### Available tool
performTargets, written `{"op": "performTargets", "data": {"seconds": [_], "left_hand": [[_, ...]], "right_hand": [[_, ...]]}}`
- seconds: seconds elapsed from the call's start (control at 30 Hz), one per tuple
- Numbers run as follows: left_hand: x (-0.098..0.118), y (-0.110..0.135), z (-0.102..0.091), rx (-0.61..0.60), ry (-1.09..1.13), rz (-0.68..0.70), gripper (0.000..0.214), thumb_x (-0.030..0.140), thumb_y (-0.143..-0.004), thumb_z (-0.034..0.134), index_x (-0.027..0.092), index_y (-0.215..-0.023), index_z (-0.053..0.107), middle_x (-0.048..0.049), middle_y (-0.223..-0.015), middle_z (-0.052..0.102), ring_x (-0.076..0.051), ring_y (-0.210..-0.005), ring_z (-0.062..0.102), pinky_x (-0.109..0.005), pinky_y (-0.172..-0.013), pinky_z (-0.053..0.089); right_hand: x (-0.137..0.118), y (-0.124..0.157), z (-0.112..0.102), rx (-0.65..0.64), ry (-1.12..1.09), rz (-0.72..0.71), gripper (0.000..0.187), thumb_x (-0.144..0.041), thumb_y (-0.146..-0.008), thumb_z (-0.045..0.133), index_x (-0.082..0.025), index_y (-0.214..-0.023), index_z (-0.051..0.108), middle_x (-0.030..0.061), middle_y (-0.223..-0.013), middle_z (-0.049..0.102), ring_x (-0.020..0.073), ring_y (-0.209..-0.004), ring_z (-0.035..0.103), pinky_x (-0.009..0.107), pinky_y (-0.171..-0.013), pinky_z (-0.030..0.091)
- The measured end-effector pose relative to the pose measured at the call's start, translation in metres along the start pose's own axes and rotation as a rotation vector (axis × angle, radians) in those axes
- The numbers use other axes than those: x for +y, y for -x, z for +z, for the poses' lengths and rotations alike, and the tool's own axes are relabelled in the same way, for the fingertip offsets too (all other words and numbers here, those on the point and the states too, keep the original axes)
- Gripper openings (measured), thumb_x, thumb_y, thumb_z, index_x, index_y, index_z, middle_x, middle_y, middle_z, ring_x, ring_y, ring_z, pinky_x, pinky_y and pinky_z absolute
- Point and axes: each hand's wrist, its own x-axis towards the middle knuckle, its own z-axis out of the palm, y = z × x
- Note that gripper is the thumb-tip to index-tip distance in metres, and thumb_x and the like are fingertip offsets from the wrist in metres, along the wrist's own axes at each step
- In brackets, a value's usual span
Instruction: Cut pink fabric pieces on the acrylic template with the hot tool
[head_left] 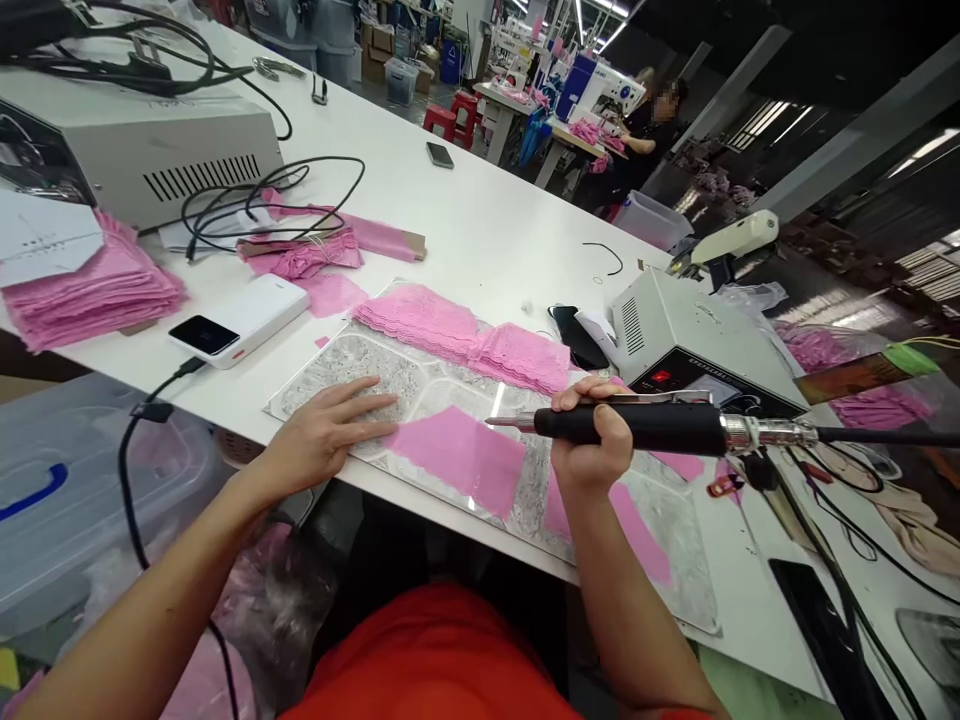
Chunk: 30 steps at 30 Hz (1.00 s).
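Note:
My left hand (pixel 326 432) lies flat and open on a scratched clear work plate (pixel 352 362), fingertips touching the left edge of a pink fabric piece (pixel 465 458). My right hand (pixel 592 440) is closed around the black handle of a corded cutting tool (pixel 660 426), held level with its metal tip pointing left above the plate. Pink lace strips (pixel 465 335) lie along the plate's far edge. More pink fabric (pixel 637 525) rests on the plate under my right forearm.
A white power bank (pixel 240 320) with a cable sits left of the plate. Stacked pink pieces (pixel 90 290) and a grey machine (pixel 142 140) stand at far left, a small control box (pixel 690 340) at right. Loose cables and a phone (pixel 439 154) lie behind. A person sits at distant sewing tables.

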Motion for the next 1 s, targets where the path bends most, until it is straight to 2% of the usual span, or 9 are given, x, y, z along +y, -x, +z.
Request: {"op": "performTargets", "data": {"seconds": [0.13, 0.7, 1.0], "left_hand": [[0.001, -0.001, -0.001, -0.004, -0.003, -0.004, 0.056, -0.004, -0.080, 0.038, 0.027, -0.114, 0.069, 0.0001, -0.133, 0.062, -0.024, -0.138, 0.042, -0.046, -0.106, 0.046], [0.001, -0.001, -0.001, -0.024, 0.012, -0.033, 0.051, 0.000, -0.083, 0.040, 0.030, -0.114, 0.069, 0.0019, -0.134, 0.061, -0.023, -0.138, 0.041, -0.047, -0.107, 0.047], [0.000, -0.001, -0.001, -0.010, 0.020, -0.022, 0.051, 0.000, -0.083, 0.040, 0.029, -0.115, 0.069, 0.0015, -0.134, 0.061, -0.023, -0.139, 0.041, -0.046, -0.108, 0.046]], "right_hand": [[0.007, 0.005, 0.002, -0.010, -0.004, 0.036, 0.011, -0.027, -0.068, 0.056, -0.021, -0.077, 0.055, -0.0025, -0.077, 0.053, 0.0092, -0.058, 0.053, 0.029, -0.058, 0.045], [0.011, 0.007, 0.005, -0.099, 0.033, -0.026, 0.007, -0.024, -0.071, 0.057, -0.021, -0.077, 0.055, -0.0021, -0.077, 0.055, 0.0110, -0.059, 0.055, 0.031, -0.059, 0.046], [0.000, 0.000, -0.006, -0.032, 0.036, -0.045, 0.008, -0.024, -0.067, 0.052, -0.020, -0.074, 0.054, -0.0011, -0.074, 0.053, 0.0103, -0.055, 0.052, 0.029, -0.055, 0.043]]}}
